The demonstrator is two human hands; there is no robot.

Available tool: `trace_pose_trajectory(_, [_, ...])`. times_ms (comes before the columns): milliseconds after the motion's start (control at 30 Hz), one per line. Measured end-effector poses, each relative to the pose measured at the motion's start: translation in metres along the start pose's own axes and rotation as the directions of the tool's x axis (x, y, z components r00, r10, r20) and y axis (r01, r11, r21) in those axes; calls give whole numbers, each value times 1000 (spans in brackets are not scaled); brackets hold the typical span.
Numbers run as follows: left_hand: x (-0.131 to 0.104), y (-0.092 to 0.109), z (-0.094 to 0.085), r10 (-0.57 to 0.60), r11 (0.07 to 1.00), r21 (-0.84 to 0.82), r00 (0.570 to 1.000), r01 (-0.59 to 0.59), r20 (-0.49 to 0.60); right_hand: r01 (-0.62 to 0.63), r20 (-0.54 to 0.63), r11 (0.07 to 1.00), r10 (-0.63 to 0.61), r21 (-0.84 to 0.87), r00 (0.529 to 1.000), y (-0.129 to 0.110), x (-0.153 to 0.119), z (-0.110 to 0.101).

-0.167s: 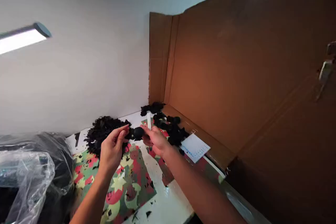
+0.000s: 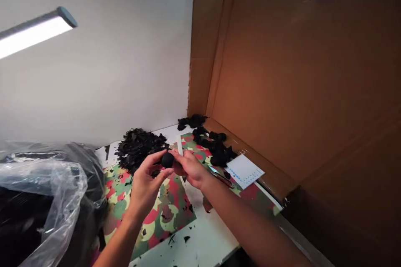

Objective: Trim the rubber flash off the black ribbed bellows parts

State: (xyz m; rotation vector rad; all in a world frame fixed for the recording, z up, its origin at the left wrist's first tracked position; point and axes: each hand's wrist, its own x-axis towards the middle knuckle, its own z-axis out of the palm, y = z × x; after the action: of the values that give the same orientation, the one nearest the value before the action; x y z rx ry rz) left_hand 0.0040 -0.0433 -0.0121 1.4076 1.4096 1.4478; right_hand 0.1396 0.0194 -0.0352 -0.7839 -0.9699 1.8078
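A round black ball [image 2: 167, 159] sits between my two hands above the work surface. The thumb and forefinger of my left hand [image 2: 148, 177] curve around its left side, one above and one below. From the other side my right hand [image 2: 191, 168] is closed and reaches the ball with its fingertips. A flat white stick [image 2: 179, 145] sticks up out of my right hand. Just behind lies a heap of black shredded strips [image 2: 138, 148]. Dark clumped pieces [image 2: 219, 150] lie to the right of the hands.
A patterned red and green sheet [image 2: 175, 208] with black scraps covers part of the white table [image 2: 206, 238]. Tweezers-like metal tool [image 2: 222, 176] and a white printed card [image 2: 246, 171] lie right. Cardboard [image 2: 282, 83] walls the right side; a clear plastic bag [image 2: 72, 179] bulges left.
My left hand's fingers have moved right, from a pinch beside the ball to a spread around it. The camera view has shifted, and the metal tool now shows beside my right forearm.
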Motion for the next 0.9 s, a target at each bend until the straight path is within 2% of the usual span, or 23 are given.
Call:
trace_pose_trajectory(100, [-20,3,-14,-67,998,-17,998,67,-18,55,61,991,-48,-119,997,9,-14,10])
trace_pose_trajectory(167, [-31,6,-24,-78,997,16,996,79,-32,155,83,969,-142,-192,986,10,-22,14])
trace_pose_trajectory(267, [-41,8,-33,-56,997,45,998,58,-37,375,223,850,-311,-370,924,6,-31,14])
trace_pose_trajectory(333, [-45,8,-34,-34,998,42,999,36,-29,468,342,767,-340,-439,876,7,-34,13])
trace_pose_trajectory(400, [-46,6,-34,-17,999,39,999,19,-35,486,386,758,-331,-434,861,10,-34,13])
trace_pose_trajectory(500, [-44,3,-31,-32,999,17,996,33,-81,463,337,785,-340,-412,878,20,-33,16])
trace_pose_trajectory(567, [-42,1,-30,-82,997,-23,989,80,-126,427,251,808,-351,-406,902,23,-32,19])
trace_pose_trajectory(633, [-40,-1,-29,-150,987,-76,970,138,-190,441,155,810,-414,-386,897,20,-32,20])
trace_pose_trajectory(667, [-39,-3,-28,-186,980,-106,958,166,-220,481,107,792,-478,-377,872,16,-31,19])
trace_pose_trajectory(700, [-38,-5,-28,-215,973,-137,945,185,-247,538,63,757,-558,-372,828,10,-30,18])
trace_pose_trajectory(767, [-35,-10,-28,-262,955,-208,933,213,-247,654,-26,648,-717,-390,696,-7,-25,11])
trace_pose_trajectory(833, [-32,-17,-29,-296,935,-263,932,238,-209,717,-101,536,-826,-446,554,-22,-20,1])
trace_pose_trajectory(900, [-29,-22,-30,-351,914,-275,920,298,-172,721,-140,465,-875,-514,464,-32,-17,-9])
